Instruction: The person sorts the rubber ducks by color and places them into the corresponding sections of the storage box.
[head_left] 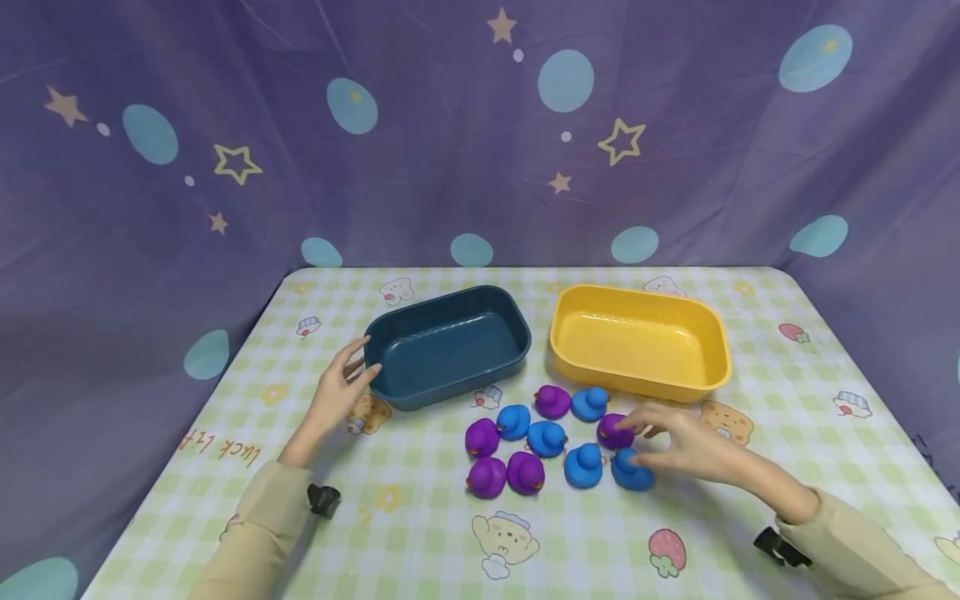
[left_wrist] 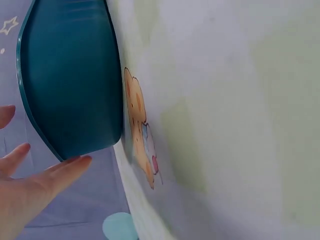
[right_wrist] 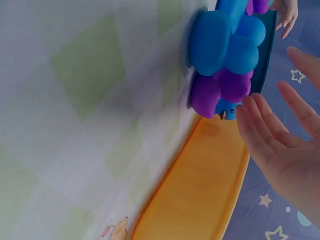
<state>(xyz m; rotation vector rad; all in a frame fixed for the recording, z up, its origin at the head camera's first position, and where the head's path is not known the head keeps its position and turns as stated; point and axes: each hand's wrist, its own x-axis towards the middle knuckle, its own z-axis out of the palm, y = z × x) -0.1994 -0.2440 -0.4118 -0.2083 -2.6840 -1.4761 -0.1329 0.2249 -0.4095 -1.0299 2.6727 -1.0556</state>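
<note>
We hold the right hand [head_left: 686, 442] spread beside a purple duck [head_left: 611, 432] and blue duck [head_left: 632, 476] near the yellow tub [head_left: 637, 380]; crowding could make us grasp both. Our left hand [head_left: 336, 394], spread beside the dark tub [head_left: 450, 354], could nudge it.

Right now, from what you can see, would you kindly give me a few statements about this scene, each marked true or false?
1. The left hand is at the teal tray. True.
2. The yellow tray is left of the teal tray. False: it is to the right.
3. Five ducks are purple and five blue. True.
4. The ducks lie inside the yellow tray. False: they are on the cloth.
5. The right hand is beside the ducks. True.
</note>
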